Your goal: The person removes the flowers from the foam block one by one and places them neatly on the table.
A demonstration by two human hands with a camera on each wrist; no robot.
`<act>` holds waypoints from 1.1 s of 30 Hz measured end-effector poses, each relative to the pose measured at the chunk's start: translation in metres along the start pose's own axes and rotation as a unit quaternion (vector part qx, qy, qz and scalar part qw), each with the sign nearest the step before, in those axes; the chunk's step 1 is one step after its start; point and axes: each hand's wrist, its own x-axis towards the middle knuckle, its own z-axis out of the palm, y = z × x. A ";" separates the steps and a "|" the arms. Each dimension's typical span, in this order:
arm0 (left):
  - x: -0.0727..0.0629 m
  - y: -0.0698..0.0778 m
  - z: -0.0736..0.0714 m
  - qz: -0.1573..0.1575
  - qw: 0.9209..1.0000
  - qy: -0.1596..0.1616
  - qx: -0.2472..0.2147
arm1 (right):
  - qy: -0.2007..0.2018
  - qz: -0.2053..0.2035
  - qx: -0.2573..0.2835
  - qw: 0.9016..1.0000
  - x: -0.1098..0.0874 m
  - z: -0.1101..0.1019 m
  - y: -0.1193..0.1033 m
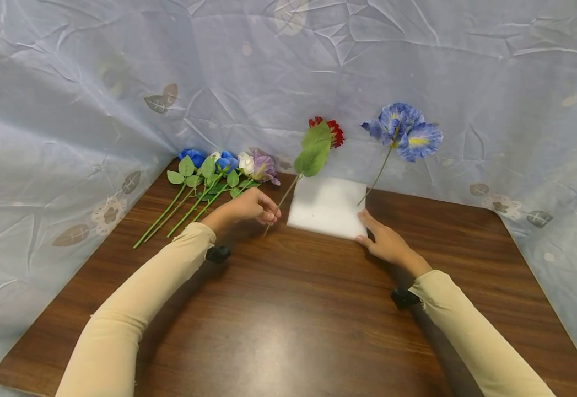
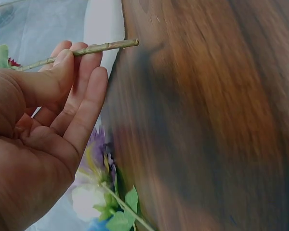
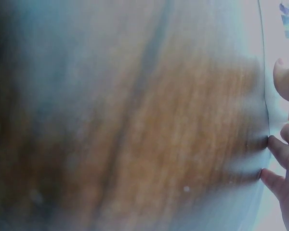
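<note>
My left hand (image 1: pixel 255 207) pinches the bare stem of a red flower (image 1: pixel 335 134) between thumb and fingers. Large green leaves (image 1: pixel 315 149) hang below its bloom. In the left wrist view the stem's cut end (image 2: pixel 130 43) sticks out past the fingertips, above the table. A white foam block (image 1: pixel 325 209) lies flat to the right of that hand. From its right side rises a blue iris (image 1: pixel 404 132) on a thin, tilted stem. My right hand (image 1: pixel 387 240) rests against the block's near right corner, fingers extended; the right wrist view shows only part of this hand (image 3: pixel 286 159).
Several cut flowers lie at the back left of the brown table (image 1: pixel 278 309): blue roses (image 1: pixel 192 157), white roses (image 1: pixel 246 164) and a purple bloom (image 1: pixel 264 166), their green stems pointing toward the front left. A patterned grey-blue curtain (image 1: pixel 248 71) hangs directly behind the table.
</note>
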 end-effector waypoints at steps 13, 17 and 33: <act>-0.024 -0.015 -0.023 -0.022 0.999 -0.020 0.040 | 0.002 0.003 0.006 1.000 0.000 -0.001 -0.002; -0.031 -0.019 -0.028 -0.034 0.998 -0.020 0.042 | 0.003 0.002 0.005 1.000 -0.001 -0.001 -0.002; -0.046 -0.032 -0.042 -0.068 0.995 -0.028 0.066 | 0.001 0.007 0.007 1.000 -0.001 -0.002 -0.003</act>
